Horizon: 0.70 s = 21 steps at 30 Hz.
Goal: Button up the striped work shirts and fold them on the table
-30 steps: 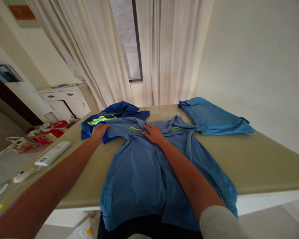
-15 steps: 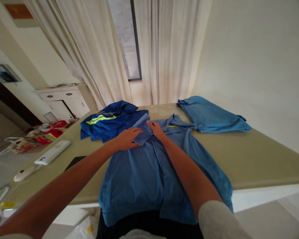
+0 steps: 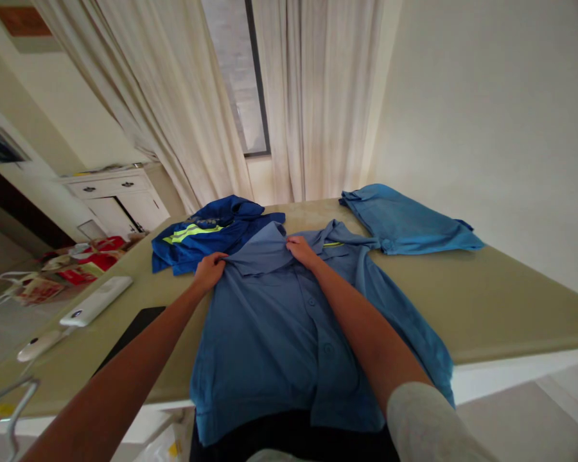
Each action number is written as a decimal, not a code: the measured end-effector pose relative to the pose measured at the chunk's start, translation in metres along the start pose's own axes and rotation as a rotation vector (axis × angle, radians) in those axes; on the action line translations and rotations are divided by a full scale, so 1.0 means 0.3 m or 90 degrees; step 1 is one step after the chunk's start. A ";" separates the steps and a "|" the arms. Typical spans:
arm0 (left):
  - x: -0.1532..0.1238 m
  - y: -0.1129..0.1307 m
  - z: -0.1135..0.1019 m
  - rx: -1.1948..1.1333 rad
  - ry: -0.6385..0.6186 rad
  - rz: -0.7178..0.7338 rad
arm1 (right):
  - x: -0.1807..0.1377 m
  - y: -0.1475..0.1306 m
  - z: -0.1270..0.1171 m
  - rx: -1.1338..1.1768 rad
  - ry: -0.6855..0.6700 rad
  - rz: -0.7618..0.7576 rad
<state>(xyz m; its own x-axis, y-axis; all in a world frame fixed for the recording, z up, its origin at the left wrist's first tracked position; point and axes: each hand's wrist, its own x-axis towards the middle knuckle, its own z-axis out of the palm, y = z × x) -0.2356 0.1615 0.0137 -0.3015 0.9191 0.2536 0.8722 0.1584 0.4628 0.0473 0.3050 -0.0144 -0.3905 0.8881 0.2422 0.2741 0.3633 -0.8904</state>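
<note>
A blue button-up shirt (image 3: 264,333) lies spread on the table, its hem hanging over the front edge towards me. My left hand (image 3: 210,269) pinches the shirt's left shoulder edge, with the cloth stretched towards the collar. Near the collar, my right hand (image 3: 301,251) has its fingers closed on the fabric beside the button placket. The sleeve on the right trails down to the table edge. Behind the left hand rests a darker blue garment (image 3: 212,231) with a yellow-green reflective stripe.
A folded blue garment (image 3: 409,221) lies at the back right of the table (image 3: 501,301). On the left are a white device (image 3: 96,301), a smaller white rounded item (image 3: 39,345) and a flat black object (image 3: 132,333). Bags (image 3: 33,289) stand beyond the left edge.
My left hand has moved left from the chest area and closed on the shirt's shoulder edge, pulling the cloth flatter. My right hand stays by the collar, its thumb now lowered.
</note>
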 end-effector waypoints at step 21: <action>-0.117 0.030 -0.028 0.153 -0.071 0.456 | -0.011 -0.078 0.018 -0.044 -0.093 0.149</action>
<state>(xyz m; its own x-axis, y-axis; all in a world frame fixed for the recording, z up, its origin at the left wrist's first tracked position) -0.2204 0.1275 0.0161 0.3997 0.8555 0.3291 0.9033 -0.4286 0.0170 0.0374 0.2921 0.0034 -0.4310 0.9018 -0.0296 0.4287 0.1759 -0.8862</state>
